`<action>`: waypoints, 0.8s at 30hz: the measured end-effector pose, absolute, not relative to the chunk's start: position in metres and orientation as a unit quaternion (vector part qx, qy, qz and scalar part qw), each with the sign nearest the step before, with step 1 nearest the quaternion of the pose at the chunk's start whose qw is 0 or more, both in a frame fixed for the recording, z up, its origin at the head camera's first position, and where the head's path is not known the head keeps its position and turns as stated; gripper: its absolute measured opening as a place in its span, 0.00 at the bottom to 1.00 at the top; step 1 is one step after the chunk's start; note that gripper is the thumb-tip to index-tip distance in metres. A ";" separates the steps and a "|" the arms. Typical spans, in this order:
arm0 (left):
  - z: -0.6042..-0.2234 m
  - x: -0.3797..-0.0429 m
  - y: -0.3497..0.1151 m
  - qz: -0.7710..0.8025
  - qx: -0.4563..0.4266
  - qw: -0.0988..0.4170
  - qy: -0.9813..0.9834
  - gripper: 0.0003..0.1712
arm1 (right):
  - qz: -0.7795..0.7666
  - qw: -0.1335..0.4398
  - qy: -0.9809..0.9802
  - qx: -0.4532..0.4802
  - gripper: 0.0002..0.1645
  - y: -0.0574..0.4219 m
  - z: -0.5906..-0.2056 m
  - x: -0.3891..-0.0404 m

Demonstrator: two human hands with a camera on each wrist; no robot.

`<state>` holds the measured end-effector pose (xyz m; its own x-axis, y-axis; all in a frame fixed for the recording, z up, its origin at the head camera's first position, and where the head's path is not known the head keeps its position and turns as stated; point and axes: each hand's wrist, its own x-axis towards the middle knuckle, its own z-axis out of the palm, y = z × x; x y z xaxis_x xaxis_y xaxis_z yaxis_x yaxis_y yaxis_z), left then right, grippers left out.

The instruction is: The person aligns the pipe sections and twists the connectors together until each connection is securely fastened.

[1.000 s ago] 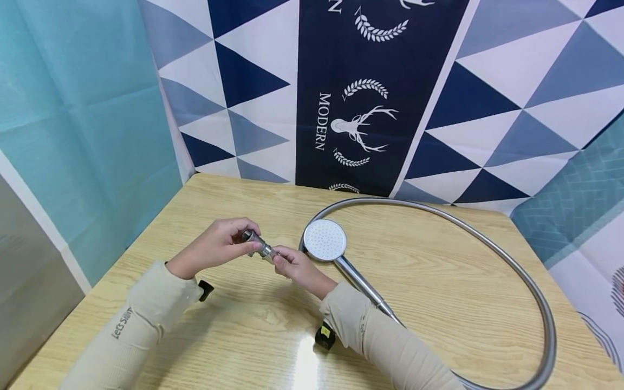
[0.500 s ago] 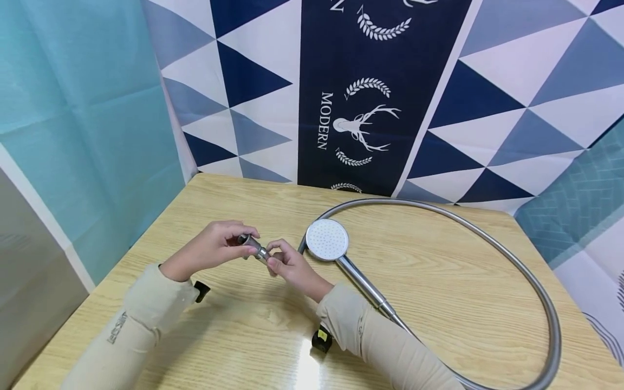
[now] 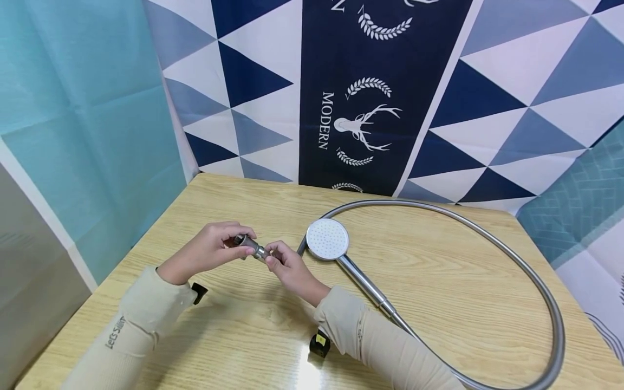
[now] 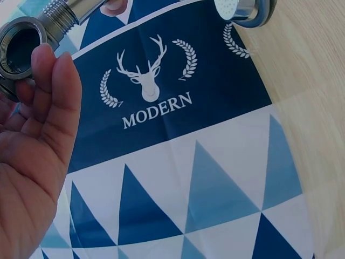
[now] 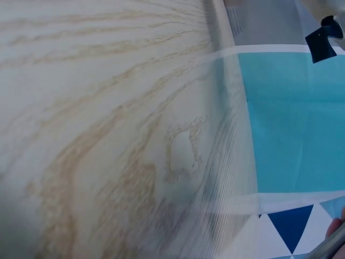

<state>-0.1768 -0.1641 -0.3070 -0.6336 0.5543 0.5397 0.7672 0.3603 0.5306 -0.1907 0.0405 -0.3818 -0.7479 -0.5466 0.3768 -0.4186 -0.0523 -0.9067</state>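
Note:
My left hand point(image 3: 207, 252) holds a metal fitting point(image 3: 247, 242) above the table. In the left wrist view, the left fingertips press its wide round opening, which has inner threads. Outer threads on its neck point(image 4: 59, 20) show beside a smooth metal hose end point(image 4: 88, 7). My right hand point(image 3: 294, 273) pinches that hose end between thumb and fingers, in line with the fitting. A silver hose point(image 3: 559, 336) loops from there round to a chrome shower head point(image 3: 327, 239), which lies spray face up just right of the right hand. The right wrist view barely catches the work.
The wooden table point(image 3: 234, 346) reaches back to a patterned cloth wall point(image 3: 273, 108). Turquoise cloth point(image 3: 83, 135) hangs at the left side. Black wrist mounts point(image 3: 319, 345) sit under both sleeves, close above the table.
Both hands and the fitting have shifted slightly left. The right fingers have changed their hold on the hose end. The shower head stays put on the table.

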 end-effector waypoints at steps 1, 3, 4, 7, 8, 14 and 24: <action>-0.307 -0.177 -0.164 -0.395 -0.403 0.132 -0.815 0.09 | -0.634 0.050 0.690 -0.346 0.32 0.040 -0.382 -0.191; -0.307 -0.176 -0.164 -0.398 -0.400 0.127 -0.816 0.08 | -0.631 0.050 0.697 -0.336 0.22 0.040 -0.381 -0.190; -0.307 -0.176 -0.164 -0.398 -0.398 0.126 -0.817 0.08 | -0.629 0.050 0.702 -0.331 0.18 0.040 -0.381 -0.190; -0.307 -0.176 -0.164 -0.401 -0.392 0.122 -0.819 0.07 | -0.627 0.047 0.707 -0.324 0.13 0.040 -0.380 -0.190; -0.307 -0.176 -0.164 -0.401 -0.390 0.121 -0.820 0.07 | -0.627 0.045 0.707 -0.324 0.15 0.040 -0.380 -0.191; -0.305 -0.176 -0.164 -0.402 -0.379 0.112 -0.826 0.07 | -0.633 0.038 0.703 -0.321 0.20 0.039 -0.380 -0.191; -0.306 -0.176 -0.165 -0.396 -0.379 0.101 -0.830 0.07 | -0.628 0.053 0.713 -0.308 0.17 0.040 -0.377 -0.191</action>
<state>-0.1758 -0.1653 -0.3059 -0.6922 0.5492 0.4683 0.7094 0.3982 0.5815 -0.1906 0.0397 -0.3771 -0.8045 -0.5059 0.3113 -0.3730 0.0224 -0.9276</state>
